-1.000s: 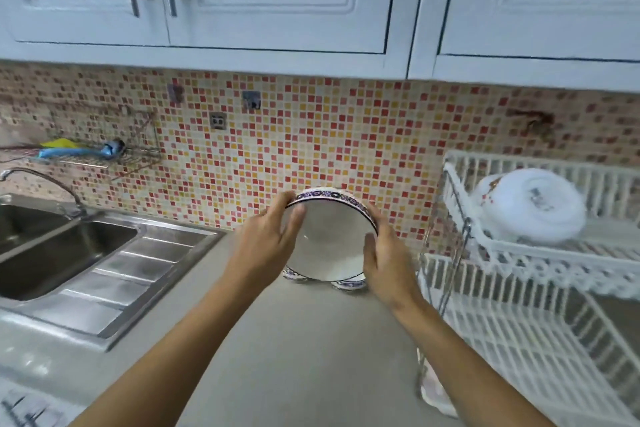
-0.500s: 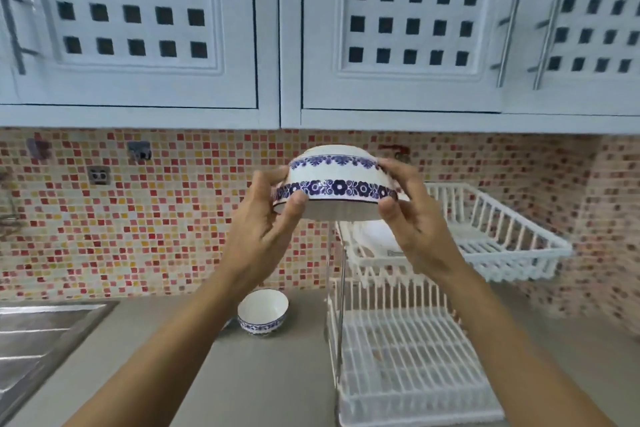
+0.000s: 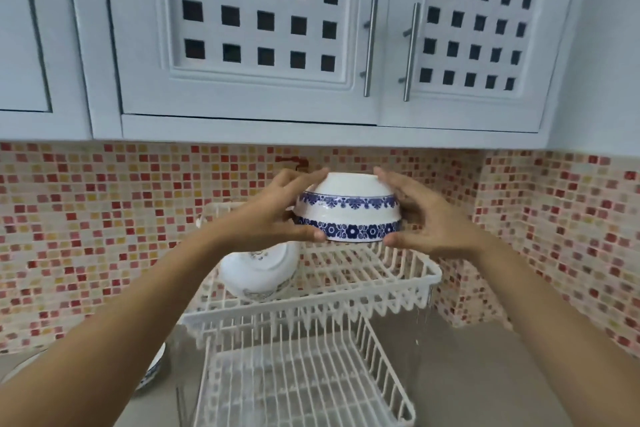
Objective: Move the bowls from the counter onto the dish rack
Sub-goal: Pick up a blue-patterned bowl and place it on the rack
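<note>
A white bowl with blue flower bands point(image 3: 348, 208) is upside down in the air, just above the upper tier of the white two-tier dish rack point(image 3: 408, 282). My left hand point(image 3: 273, 215) grips its left side and my right hand point(image 3: 429, 218) its right side. A plain white bowl point(image 3: 258, 270) lies upside down on the left of the upper tier. Another blue-rimmed bowl point(image 3: 152, 371) stands on the counter at the lower left, mostly hidden behind my left forearm.
The rack's lower tier point(image 3: 298, 381) holds nothing. Grey counter point(image 3: 485, 374) stretches to the right of the rack up to the mosaic-tiled corner wall point(image 3: 554, 236). White cupboards with metal handles point(image 3: 370, 45) hang overhead.
Both hands have carried the bowl to the right and over the rack's upper tier. The view has swung right, so the counter bowl now sits at the lower left edge.
</note>
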